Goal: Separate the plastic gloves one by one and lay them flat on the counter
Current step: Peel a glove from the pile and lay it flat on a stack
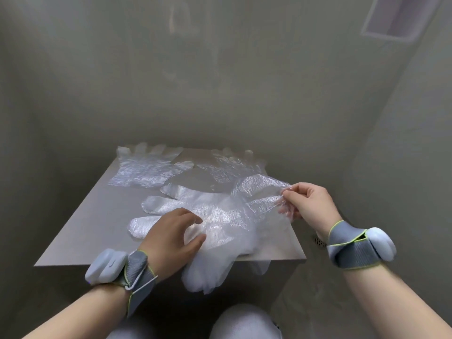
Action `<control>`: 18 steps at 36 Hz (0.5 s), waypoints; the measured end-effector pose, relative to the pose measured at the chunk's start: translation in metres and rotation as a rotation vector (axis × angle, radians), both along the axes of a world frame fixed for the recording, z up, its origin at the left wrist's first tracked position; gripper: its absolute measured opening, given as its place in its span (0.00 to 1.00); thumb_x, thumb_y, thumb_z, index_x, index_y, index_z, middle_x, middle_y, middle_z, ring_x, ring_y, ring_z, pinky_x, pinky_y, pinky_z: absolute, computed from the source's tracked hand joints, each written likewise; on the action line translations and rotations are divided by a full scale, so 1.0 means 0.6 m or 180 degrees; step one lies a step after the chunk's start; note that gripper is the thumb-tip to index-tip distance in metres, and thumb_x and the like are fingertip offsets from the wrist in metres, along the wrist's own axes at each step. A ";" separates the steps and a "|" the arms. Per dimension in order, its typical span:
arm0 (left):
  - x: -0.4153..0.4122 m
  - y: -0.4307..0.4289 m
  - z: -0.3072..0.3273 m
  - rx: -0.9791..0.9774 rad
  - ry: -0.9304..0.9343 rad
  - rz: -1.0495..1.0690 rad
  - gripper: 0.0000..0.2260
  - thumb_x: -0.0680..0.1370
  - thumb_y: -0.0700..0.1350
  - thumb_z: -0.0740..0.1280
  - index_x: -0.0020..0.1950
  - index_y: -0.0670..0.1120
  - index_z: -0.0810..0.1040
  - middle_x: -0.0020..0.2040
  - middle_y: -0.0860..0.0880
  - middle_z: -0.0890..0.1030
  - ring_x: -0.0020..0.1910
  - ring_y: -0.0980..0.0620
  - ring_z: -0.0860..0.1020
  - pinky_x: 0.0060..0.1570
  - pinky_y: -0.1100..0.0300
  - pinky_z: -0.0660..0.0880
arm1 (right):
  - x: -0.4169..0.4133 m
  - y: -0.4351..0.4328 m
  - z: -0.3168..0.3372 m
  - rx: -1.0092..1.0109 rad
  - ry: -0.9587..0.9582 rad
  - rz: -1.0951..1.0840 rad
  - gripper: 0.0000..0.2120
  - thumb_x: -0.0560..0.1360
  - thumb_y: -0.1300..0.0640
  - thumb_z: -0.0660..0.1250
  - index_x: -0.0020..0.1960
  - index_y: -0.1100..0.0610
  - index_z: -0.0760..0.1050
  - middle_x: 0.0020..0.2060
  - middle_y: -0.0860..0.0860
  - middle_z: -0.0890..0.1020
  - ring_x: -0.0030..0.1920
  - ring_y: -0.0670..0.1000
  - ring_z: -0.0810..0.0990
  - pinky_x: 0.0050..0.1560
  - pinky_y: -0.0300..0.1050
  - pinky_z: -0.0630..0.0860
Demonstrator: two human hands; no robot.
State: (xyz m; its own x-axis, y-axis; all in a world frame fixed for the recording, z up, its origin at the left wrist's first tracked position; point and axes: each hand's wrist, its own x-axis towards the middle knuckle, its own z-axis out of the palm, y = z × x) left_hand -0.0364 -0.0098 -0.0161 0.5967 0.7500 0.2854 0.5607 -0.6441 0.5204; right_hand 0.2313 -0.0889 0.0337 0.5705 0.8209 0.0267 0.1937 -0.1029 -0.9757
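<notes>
A pile of clear plastic gloves (220, 223) lies on the near right part of the grey counter (80, 228), with some film hanging over the front edge. My left hand (171, 233) rests on the pile with spread fingers, pressing it down. My right hand (308, 204) pinches the cuff edge of the top glove (264, 189) and lifts it off the pile to the right. Two separated gloves lie flat at the back: one at the back left (144, 167), one at the back right (232, 165).
The counter is a small grey block set against plain grey walls on the left, back and right. Its front edge runs just beyond my wrists. My knees (244, 321) show below it. Bare counter surface lies at the near left.
</notes>
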 end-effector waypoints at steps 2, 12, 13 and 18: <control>0.004 0.002 0.007 -0.0018 -0.0030 0.0020 0.26 0.68 0.64 0.55 0.55 0.51 0.80 0.51 0.57 0.77 0.53 0.57 0.75 0.53 0.64 0.69 | 0.004 0.002 0.012 0.0015 -0.0084 -0.0010 0.04 0.75 0.68 0.63 0.46 0.68 0.76 0.33 0.57 0.83 0.25 0.48 0.78 0.25 0.39 0.72; 0.046 -0.001 0.060 0.0164 -0.0304 -0.0054 0.18 0.70 0.58 0.62 0.54 0.50 0.80 0.49 0.58 0.77 0.51 0.58 0.75 0.51 0.68 0.67 | 0.015 0.014 0.059 0.0203 -0.0337 -0.0091 0.13 0.75 0.66 0.63 0.56 0.54 0.74 0.25 0.51 0.72 0.22 0.45 0.69 0.25 0.37 0.73; 0.044 0.001 0.060 0.0161 -0.0304 -0.0059 0.18 0.70 0.58 0.62 0.54 0.51 0.80 0.49 0.59 0.77 0.50 0.59 0.74 0.49 0.70 0.66 | 0.015 0.014 0.065 0.0235 -0.0399 -0.0049 0.12 0.75 0.67 0.63 0.55 0.55 0.75 0.25 0.50 0.71 0.21 0.44 0.69 0.26 0.40 0.75; 0.033 0.021 0.064 0.0240 -0.0301 0.0046 0.12 0.74 0.53 0.69 0.54 0.51 0.80 0.49 0.59 0.77 0.49 0.59 0.75 0.47 0.67 0.66 | 0.019 0.024 0.101 0.0439 -0.0725 -0.0046 0.07 0.75 0.68 0.62 0.47 0.61 0.78 0.28 0.53 0.74 0.23 0.45 0.72 0.25 0.37 0.75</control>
State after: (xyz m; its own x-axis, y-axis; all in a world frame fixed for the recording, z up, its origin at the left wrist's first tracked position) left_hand -0.0167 0.0027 0.0225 0.5536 0.7327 0.3957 0.5210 -0.6755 0.5218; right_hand 0.2427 -0.0747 0.0940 0.5486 0.7924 0.2668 0.4094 0.0236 -0.9121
